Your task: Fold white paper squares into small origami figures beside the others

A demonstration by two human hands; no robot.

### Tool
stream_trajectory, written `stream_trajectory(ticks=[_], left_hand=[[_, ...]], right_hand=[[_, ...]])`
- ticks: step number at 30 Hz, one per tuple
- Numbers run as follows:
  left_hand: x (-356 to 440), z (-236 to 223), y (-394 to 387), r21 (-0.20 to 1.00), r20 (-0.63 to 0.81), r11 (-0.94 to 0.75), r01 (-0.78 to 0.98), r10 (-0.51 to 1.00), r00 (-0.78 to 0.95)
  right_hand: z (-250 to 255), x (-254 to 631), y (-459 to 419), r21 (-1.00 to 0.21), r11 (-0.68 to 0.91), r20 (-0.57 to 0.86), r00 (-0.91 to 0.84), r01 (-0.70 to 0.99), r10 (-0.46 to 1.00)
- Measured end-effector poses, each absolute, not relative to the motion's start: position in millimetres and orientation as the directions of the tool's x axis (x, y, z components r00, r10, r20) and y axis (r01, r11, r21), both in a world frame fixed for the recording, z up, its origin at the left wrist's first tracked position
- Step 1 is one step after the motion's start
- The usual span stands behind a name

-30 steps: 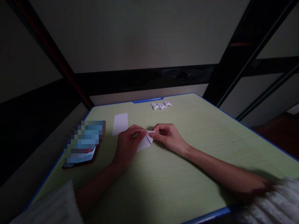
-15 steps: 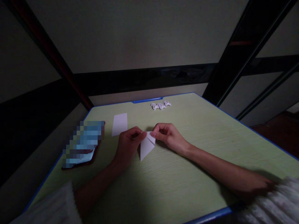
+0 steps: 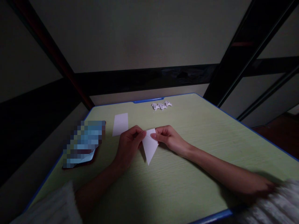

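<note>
My view has the left hand [image 3: 127, 146] at mid-frame, thumb and curled fingers pinching the upper left edge of the paper [image 3: 150, 147]. The right hand [image 3: 173, 141] pinches its right side: I see the thumb on the front, but the fingertips behind are hidden. The paper sits at the centre of the frame, folded and tapering to a tip toward the bottom; whether that tip touches the desk [image 3: 198, 130], I can't tell. Its rear layers are out of my sight.

Left of centre lies a sheet [image 3: 121, 123], its lower right corner covered by the left hand. Three figures [image 3: 161, 106] sit top centre, too small for me to read their folds. Farther left, a pixelated item [image 3: 85, 143] defeats me beyond a dark red edge. Both sleeves [image 3: 275, 202] are cut off by the frame's lower corners.
</note>
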State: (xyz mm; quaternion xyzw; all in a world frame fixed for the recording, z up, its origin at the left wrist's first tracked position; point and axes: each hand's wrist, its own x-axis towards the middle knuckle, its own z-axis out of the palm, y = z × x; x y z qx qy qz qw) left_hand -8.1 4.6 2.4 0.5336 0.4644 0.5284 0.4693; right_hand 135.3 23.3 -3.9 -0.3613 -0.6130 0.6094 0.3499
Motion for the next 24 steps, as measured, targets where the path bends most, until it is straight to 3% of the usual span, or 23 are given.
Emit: stream_trajectory(ticks=[12,17,24], left_hand=[[-11.3,0.5,5.0,0.983,0.182,-0.183,0.033,0.983,0.018],[-13.7,-1.7,7.5,0.991,0.128,-0.127,-0.034,0.991,0.037],[-14.2,0.7,8.8,0.994,-0.016,-0.019,0.104,0.944,0.329]], right_hand=[[2.1,134.3,21.3,-0.987,0.112,0.041,-0.496,0.115,0.867],[0.5,136.8,21.7,-0.987,0.100,0.022,-0.501,0.130,0.865],[5.1,145.9,18.9,-0.989,0.104,-0.009,-0.727,0.110,0.687]])
